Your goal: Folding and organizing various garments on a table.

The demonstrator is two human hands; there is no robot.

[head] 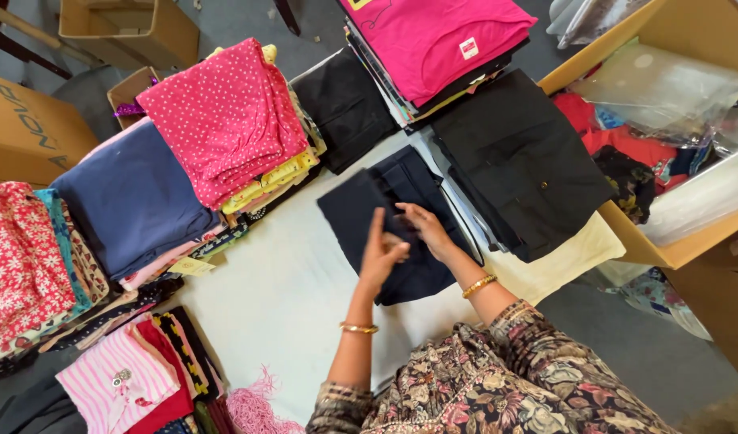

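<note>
Head view: left hand (380, 255) pinching a fold of the dark navy garment (393, 229), right hand (427, 229) pressed flat on the same cloth just beside it, both wrists wearing gold bangles. Garment spread on the white-covered bench (280, 297), between a pink dotted stack (228, 120) and a black folded pile (521, 161), with a cardboard box (690, 241) of bagged clothes farther right.

Floral sleeves (497, 378); gold bangles (479, 285)

A garment packing room: folded clothing stacks (224, 120), cardboard boxes (31, 128), plastic bags (658, 88).
</note>
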